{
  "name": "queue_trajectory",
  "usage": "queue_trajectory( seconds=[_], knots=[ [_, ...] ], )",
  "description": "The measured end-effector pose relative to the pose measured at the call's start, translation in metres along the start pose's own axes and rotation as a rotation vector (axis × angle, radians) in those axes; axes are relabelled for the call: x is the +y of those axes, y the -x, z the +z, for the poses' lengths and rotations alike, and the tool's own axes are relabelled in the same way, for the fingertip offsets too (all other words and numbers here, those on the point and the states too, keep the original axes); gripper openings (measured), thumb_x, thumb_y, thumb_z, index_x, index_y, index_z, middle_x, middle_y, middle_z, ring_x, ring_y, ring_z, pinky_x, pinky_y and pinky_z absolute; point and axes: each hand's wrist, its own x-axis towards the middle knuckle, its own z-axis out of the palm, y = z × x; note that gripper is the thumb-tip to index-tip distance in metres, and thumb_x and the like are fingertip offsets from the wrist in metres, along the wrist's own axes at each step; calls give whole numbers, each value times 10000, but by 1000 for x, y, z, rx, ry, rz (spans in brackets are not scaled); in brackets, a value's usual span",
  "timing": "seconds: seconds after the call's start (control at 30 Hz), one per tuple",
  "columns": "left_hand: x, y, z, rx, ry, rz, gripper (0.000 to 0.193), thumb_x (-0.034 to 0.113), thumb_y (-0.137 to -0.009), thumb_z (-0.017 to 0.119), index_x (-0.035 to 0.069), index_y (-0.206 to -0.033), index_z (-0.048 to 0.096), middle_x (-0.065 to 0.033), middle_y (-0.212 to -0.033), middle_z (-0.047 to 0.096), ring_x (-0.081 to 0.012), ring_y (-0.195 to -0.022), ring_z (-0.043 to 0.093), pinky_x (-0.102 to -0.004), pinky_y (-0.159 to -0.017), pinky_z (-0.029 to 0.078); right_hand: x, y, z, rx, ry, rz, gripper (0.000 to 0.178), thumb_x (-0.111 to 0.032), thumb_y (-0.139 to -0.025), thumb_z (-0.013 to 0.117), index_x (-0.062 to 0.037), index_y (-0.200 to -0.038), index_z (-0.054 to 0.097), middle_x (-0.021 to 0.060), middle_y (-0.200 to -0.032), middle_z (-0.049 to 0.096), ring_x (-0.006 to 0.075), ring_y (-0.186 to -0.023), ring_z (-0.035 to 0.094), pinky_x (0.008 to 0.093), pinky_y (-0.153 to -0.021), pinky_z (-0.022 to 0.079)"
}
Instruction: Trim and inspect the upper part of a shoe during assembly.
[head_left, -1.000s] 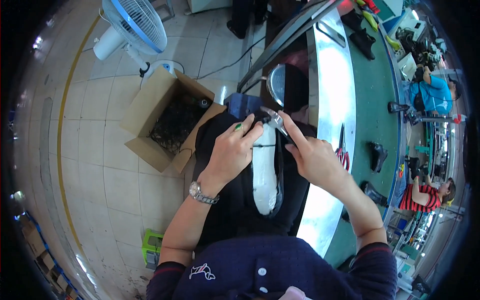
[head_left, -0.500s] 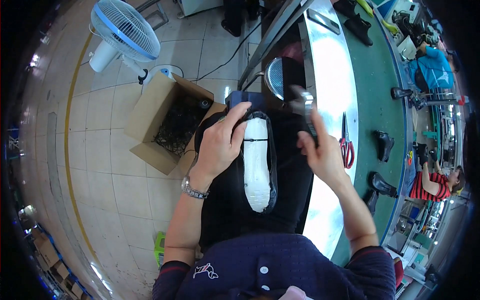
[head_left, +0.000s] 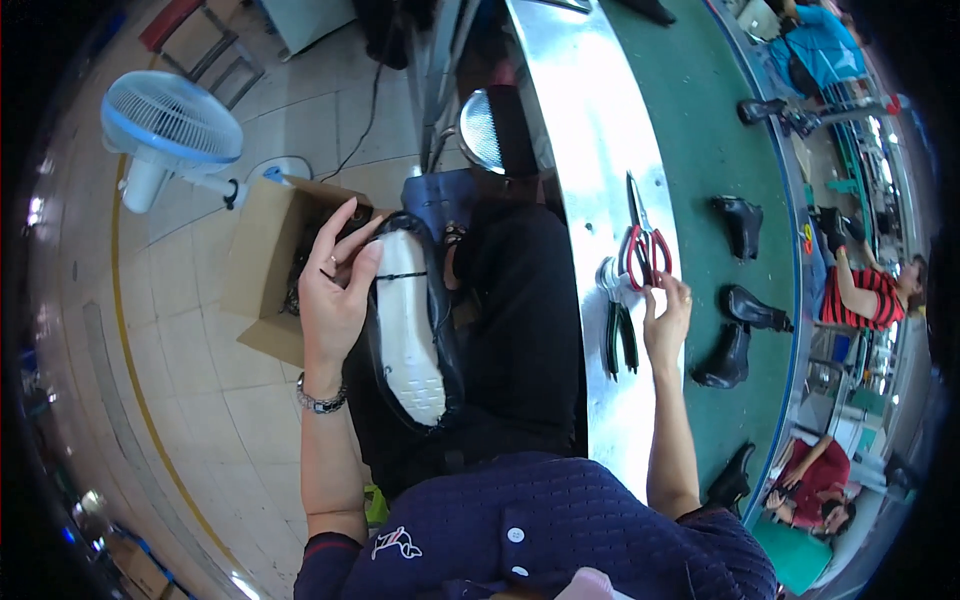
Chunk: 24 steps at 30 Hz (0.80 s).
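A black shoe upper on a last point(head_left: 437, 345) rests sole side up on my lap. Its white insole point(head_left: 408, 320) faces me, with a thin black strap across it. My left hand point(head_left: 338, 285) is closed round the toe end, thumb at the insole's edge. On the metal bench, my right hand point(head_left: 667, 325) pinches the red handles of a pair of scissors point(head_left: 647, 250), whose blades point away from me. Lasting pincers with dark green handles point(head_left: 620, 335) lie on the bench just left of that hand.
A cardboard box point(head_left: 270, 270) holding dark scraps stands on the floor at left, near a fan point(head_left: 172, 115). Right of the bench runs a green conveyor point(head_left: 690, 150) with black shoes point(head_left: 738, 225). Other people work beyond it. A round metal lamp-like thing point(head_left: 482, 132) hangs ahead.
The pincers have gone from my right hand onto the bench. That hand has moved to the scissors. My left hand and the shoe have shifted left, and the view has turned.
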Motion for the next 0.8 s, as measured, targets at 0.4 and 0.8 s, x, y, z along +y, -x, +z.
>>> queue_trajectory(
  seconds=[0.4,0.8],
  knots=[
    [-5,39,20,294,-307,231,205,120,-919,643,-9,-1077,668,-196,-1069,694,-202,-774,696,-264,-690,522,-18,-60,-40,-564,-1056,570,390,-131,-817,662,88,-1130,587,87,-876,616,150,-750,586,303,-698,490],
    [-8,48,29,377,-403,232,156,93,-956,580,-37,-1007,650,-167,-1114,692,-167,-765,682,-258,-685,514,-177,34,-93,-1662,-1361,698,953,-783,-659,652,-27,-1211,475,-34,-850,463,42,-700,506,169,-572,418]
  ],
)
